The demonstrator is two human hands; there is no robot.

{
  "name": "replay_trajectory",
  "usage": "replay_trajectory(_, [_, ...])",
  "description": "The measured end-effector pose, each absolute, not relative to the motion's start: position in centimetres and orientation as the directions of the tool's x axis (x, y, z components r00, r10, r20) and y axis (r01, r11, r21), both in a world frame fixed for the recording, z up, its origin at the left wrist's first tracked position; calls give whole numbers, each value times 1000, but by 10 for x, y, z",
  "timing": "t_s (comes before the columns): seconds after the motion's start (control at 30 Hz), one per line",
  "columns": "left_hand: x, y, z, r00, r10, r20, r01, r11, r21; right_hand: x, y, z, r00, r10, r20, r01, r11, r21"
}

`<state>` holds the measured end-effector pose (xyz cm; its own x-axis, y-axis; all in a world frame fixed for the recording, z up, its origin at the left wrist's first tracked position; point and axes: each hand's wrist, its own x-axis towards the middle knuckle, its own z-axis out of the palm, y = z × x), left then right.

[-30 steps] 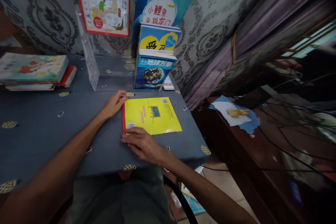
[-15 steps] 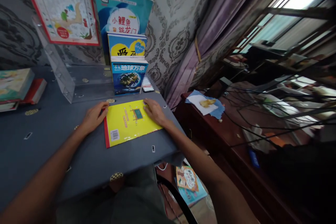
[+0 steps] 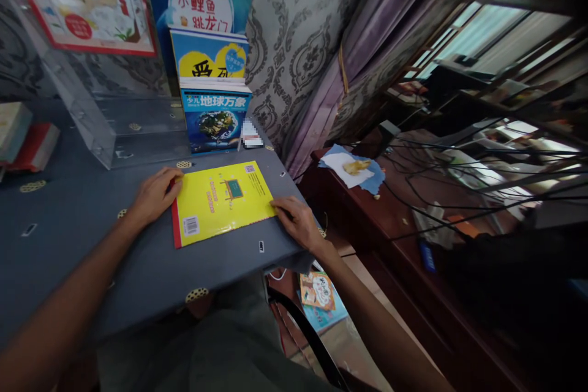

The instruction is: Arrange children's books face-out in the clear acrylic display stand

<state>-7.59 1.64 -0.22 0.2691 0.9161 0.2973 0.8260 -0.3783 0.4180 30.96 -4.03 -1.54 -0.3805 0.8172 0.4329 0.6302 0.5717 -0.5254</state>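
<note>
Curled at the far end of a red spine, the fingers of our left hand [image 3: 157,195] meet a thin, yellow, glossy-covered rectangular book [image 3: 243,211], while our right hand [image 3: 298,220] has its fingertips drawn near one another at the opposite edge. We cannot tell whether either thumb and fingers truly pinch the cover or only rest against it. The book lies flat on a grey-blue tablecloth with pineapple prints [image 3: 156,278], slightly askew to the table's edge and directly before us; a hand at each side probably steadies it and keeps it square, and leaves the back cover's green chalkboard picture uncovered.

Beyond it, a clear, stepped plastic rack [image 3: 98,144] holds a blue magazine with a globe on its cover [image 3: 215,125] upright, its front towards us, presumably so that titles can be read. Thick books with pale and red covers [image 3: 37,144] lie flat at the left, perhaps because stacking saves room.
</note>
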Motion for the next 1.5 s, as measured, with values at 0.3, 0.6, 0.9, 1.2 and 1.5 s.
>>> replay_trajectory(0.3, [-73,11,-1,317,914,253,837,-396,378,309,-61,-13,-450,779,436,622,624,-473])
replay_trajectory(0.6, [-69,5,-1,321,916,239,872,-385,302,264,-53,-11,-687,652,321,577,758,-306])
replay_trajectory(0.9, [-70,7,-7,359,888,287,842,-441,310,188,-63,3,-839,524,145,497,848,-187])
replay_trajectory(1.2, [-68,4,-5,372,886,277,853,-444,274,182,-86,4,-858,493,148,454,860,-231])
replay_trajectory(1.5, [-45,-15,5,453,854,256,859,-495,131,258,-96,-4,-687,688,235,614,722,-319])
